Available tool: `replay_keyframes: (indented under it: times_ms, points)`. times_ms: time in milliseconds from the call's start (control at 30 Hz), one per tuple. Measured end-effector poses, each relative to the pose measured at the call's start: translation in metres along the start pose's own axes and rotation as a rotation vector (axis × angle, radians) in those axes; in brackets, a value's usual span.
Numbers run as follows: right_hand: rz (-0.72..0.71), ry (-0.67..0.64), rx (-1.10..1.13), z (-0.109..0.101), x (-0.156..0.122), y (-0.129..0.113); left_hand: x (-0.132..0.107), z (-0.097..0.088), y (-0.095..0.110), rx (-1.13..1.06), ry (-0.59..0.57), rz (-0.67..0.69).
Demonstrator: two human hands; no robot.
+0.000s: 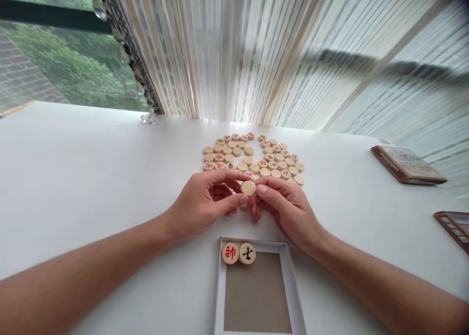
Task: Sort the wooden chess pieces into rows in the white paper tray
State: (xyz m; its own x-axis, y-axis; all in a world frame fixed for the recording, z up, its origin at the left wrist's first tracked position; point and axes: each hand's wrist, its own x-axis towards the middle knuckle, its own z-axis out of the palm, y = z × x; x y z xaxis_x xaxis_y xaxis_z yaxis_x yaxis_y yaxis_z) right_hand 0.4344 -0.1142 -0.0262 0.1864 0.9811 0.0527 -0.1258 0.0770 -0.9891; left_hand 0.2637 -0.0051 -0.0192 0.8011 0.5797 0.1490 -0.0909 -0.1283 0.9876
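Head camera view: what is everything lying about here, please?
loose xiangqi pieces: roughly thirty, pale wood, red or black characters, clustered beyond the hands
boxed pieces: two, one red-marked, one black-marked, tray's far left corner
tray: one, white rim, brown floor, near edge
brown box: one, right side
table: one, white
curtain: one, pale striped, behind
held piece: one, blank face up, between both hands
left hand: pinching held piece
right hand: pinching held piece

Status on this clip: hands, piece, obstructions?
Left hand, right hand pinch one wooden disc. Two pieces in tray. Pile beyond; nothing between hands and tray.
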Motion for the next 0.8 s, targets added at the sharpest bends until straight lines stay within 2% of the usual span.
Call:
replay_keyframes:
  times_ms: [333,633,800]
  points:
    - [0.017,0.02,-0.17,0.0045,0.0009,-0.004,-0.0033,0.0028,0.0,0.164,-0.046,0.092]
    - [0.029,-0.027,-0.03,0.0003,-0.0004,-0.0038,-0.0023,0.0016,0.0005,0.109,-0.027,0.036]
    - [0.019,-0.039,-0.09,0.0008,-0.0002,-0.0056,-0.0016,0.0021,0.0013,0.094,-0.018,0.043]
